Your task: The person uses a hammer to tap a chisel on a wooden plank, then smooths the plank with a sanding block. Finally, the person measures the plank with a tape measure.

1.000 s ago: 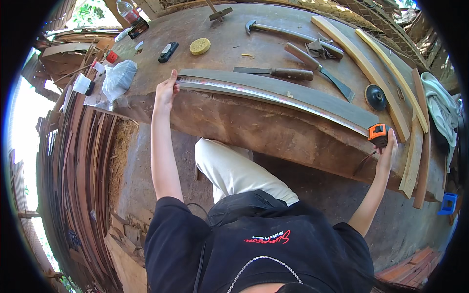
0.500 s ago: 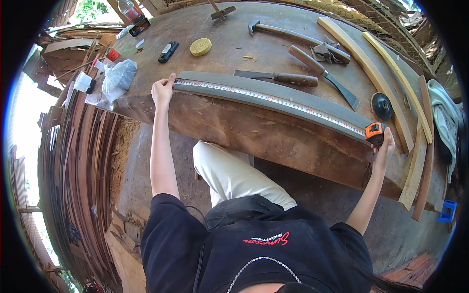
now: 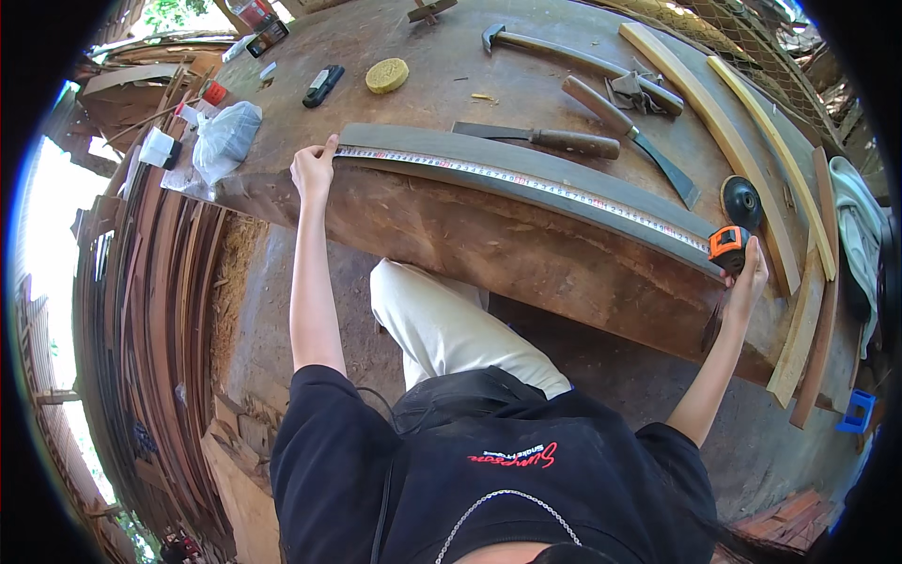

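Note:
A long grey-brown wooden board (image 3: 526, 162) lies along the near edge of the workbench. The white blade of a tape measure (image 3: 727, 247) is stretched along its near side. At the board's left end, my left hand (image 3: 314, 171) pinches the tape's end between thumb and fingers. My right hand (image 3: 745, 274) grips the orange and black tape case at the right end; its fingers are partly hidden behind the case. Just beyond the board lie a wooden-handled chisel-like blade (image 3: 573, 142) and a broad-bladed knife (image 3: 634, 141). A black round disc (image 3: 740, 201) sits beside the tape case.
A hammer (image 3: 564, 58), a round yellow sponge-like pad (image 3: 387, 76) and a black handheld device (image 3: 323, 86) lie farther back on the workbench (image 3: 423, 103). Light wooden strips (image 3: 714, 132) line the right side. A plastic bag (image 3: 226, 139) rests at the left; stacked planks (image 3: 141, 357) stand beyond.
The whole view has shifted slightly, with the bench items appearing a little higher. Both hands keep their holds at the board's two ends, and the tape stays stretched.

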Available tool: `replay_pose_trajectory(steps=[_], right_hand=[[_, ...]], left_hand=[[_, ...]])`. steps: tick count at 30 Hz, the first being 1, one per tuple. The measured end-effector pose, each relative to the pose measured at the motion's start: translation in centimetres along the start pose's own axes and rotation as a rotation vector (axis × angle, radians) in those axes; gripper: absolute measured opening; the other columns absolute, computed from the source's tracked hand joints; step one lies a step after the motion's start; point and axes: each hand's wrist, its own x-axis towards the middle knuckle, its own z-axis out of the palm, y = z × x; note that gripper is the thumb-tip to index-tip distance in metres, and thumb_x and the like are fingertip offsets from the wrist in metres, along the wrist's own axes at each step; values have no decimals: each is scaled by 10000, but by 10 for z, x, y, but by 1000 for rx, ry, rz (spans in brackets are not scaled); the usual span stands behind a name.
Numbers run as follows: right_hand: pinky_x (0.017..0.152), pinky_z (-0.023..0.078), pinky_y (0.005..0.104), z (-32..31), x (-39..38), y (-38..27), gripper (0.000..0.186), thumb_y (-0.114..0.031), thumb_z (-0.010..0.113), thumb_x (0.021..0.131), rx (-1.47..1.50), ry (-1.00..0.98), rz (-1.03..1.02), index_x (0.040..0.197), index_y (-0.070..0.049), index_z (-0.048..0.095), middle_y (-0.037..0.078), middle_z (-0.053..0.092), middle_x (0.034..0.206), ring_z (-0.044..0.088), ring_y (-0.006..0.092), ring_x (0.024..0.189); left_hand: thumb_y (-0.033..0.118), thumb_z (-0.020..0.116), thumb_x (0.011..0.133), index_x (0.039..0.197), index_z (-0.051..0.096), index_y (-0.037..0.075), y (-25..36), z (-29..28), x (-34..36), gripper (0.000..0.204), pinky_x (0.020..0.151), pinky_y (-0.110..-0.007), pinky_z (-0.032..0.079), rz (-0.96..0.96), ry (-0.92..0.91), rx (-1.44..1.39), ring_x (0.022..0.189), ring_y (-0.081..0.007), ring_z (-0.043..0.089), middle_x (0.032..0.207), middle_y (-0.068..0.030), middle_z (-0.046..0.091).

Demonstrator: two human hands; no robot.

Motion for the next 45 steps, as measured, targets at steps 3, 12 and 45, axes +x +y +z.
replay_pose_trajectory(steps=[3, 12, 45], right_hand=[[365, 293, 176, -5, 2, 5, 386, -410, 521, 927, -17, -26, -1, 801, -54, 599, -12, 513, 596, 453, 43, 427], [374, 285, 188, -10, -7, 7, 394, -415, 470, 915, -116, 24, -28, 813, -63, 614, -4, 532, 595, 483, 60, 443], [411, 360, 231, -80, 28, 59, 411, -464, 434, 892, -126, 394, -7, 791, -104, 605, -4, 553, 608, 523, 101, 483]], left_hand=[[530, 639, 805, 830, 726, 28, 2, -2, -3, 510, 768, -386, 488, 16, 6, -6, 799, -321, 664, 774, -155, 689], [515, 643, 805, 799, 719, 44, 11, 1, -5, 477, 737, -406, 484, 126, 82, 27, 767, -330, 659, 736, -153, 675], [487, 604, 851, 792, 684, 16, -8, 10, 1, 482, 745, -433, 474, 140, 66, 55, 807, -358, 646, 801, -193, 668]])
